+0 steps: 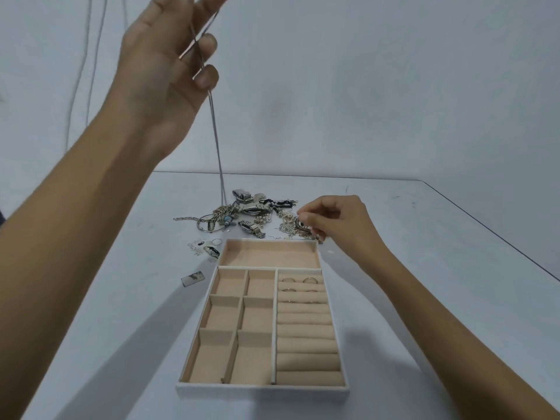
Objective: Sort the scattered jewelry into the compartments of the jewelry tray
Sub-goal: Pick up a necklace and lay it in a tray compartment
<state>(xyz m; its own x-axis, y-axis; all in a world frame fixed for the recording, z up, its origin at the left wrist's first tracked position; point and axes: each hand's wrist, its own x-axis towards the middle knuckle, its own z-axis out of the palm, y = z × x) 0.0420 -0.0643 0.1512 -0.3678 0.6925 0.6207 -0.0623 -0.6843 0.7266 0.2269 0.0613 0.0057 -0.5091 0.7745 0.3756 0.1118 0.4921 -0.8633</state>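
Two bare arms reach out over a pale grey bench, the largest thing in view, with a plain wall behind it. On the bench, near the person, sits the jewelry tray, white-rimmed and lined in beige: one long compartment across its far end, six small square compartments on the left, and a bank of ring rolls on the right. A few rings sit in the farthest rolls; the other compartments look bare. Just beyond the tray's far edge lies the jewelry pile, a tangle of metal watches, chains, a bangle and earrings, with some small loose pieces off the tray's far left corner. The left hand is raised high, fingers spread, its grip a loose hold with a thin silver chain threaded between the fingers; the chain hangs straight down into the pile. The right hand is low at the pile's right side, its grip a narrow fingertip pinch on a small silvery piece there, blurred in detail.
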